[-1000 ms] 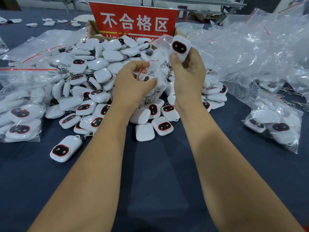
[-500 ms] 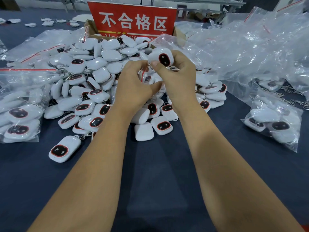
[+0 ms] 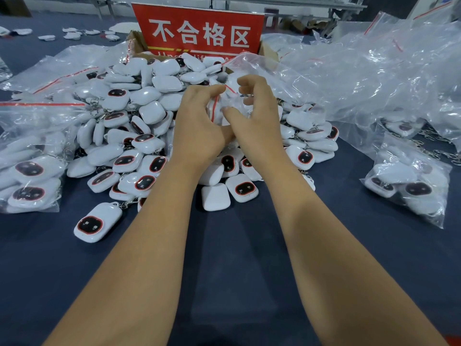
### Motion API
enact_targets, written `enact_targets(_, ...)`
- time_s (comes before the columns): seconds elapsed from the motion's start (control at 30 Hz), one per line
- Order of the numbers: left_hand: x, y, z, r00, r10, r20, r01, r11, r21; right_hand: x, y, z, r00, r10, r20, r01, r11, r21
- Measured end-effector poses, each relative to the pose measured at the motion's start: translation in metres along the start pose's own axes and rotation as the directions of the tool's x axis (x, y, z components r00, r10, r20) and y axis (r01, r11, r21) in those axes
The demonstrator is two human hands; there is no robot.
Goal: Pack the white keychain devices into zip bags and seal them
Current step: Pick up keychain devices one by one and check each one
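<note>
In the head view, the left hand [image 3: 199, 126] and the right hand [image 3: 257, 121] meet above a large pile of white rounded plastic keychain devices with dark red-ringed faces [image 3: 139, 136] heaped on the dark blue cloth-covered tabletop [image 3: 237, 245]. Both hands curl their fingers round a small clear plastic zip bag with a red seal line [image 3: 222, 108], the left thumb and fingers pinching its red-edged mouth, the right fingers bent over the bag's crumpled body. White shows through the bag; whether that is a device inside cannot be told. Filled clear bags of devices [image 3: 30, 176] lie at the left, another filled bag [image 3: 409, 186] at the right. A heap of empty clear bags [image 3: 361, 78] spreads behind the right hand. A red sign with white characters [image 3: 199, 33] stands behind the pile.
</note>
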State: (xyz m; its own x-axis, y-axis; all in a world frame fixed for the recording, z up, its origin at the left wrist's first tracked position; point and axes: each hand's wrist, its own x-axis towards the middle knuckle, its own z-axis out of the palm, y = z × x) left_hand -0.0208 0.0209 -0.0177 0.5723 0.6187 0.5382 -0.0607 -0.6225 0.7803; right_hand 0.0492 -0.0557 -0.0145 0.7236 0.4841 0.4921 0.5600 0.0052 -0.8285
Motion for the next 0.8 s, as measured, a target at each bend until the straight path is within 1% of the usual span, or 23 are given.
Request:
enact_targets(0.17,-0.001,0.005,-0.001,0.996,0.075,-0.056,-0.075,0.997,0.003,0.004,0.002,0.0,0.989,0.15,-0.008,-0.149,0.988,0.039)
enact_targets(0.27,-0.002,0.005,-0.001,0.993,0.116,-0.031,-0.115,0.993,0.033,0.009,0.006,-0.003,0.962,0.263,-0.08,-0.262,0.965,0.013)
enact_targets(0.37,-0.002,0.004,-0.001,0.988,0.153,0.012,-0.153,0.985,0.084,0.012,0.01,-0.009,0.935,0.323,-0.148,-0.33,0.944,-0.023)
enact_targets(0.43,0.0,0.002,-0.001,0.994,0.112,0.0,-0.112,0.992,0.056,0.011,0.009,-0.009,0.931,0.353,-0.099,-0.354,0.935,0.004)
enact_targets(0.5,0.001,0.0,0.0,0.999,0.011,-0.038,-0.011,1.0,-0.017,0.011,0.008,-0.008,0.93,0.368,-0.005,-0.368,0.929,0.038)
enact_targets(0.57,0.003,-0.005,0.0,0.992,-0.085,-0.096,0.081,0.996,-0.041,0.008,0.008,-0.007,0.939,0.341,0.05,-0.342,0.939,0.03)
enact_targets(0.67,0.004,-0.011,-0.001,0.976,-0.168,-0.137,0.167,0.986,-0.019,0.005,0.01,-0.007,0.958,0.283,0.048,-0.284,0.958,0.036)
enact_targets(0.8,0.005,-0.014,-0.002,0.982,-0.172,-0.079,0.175,0.984,0.033,0.004,0.008,-0.004,0.965,0.262,0.019,-0.263,0.961,0.085)
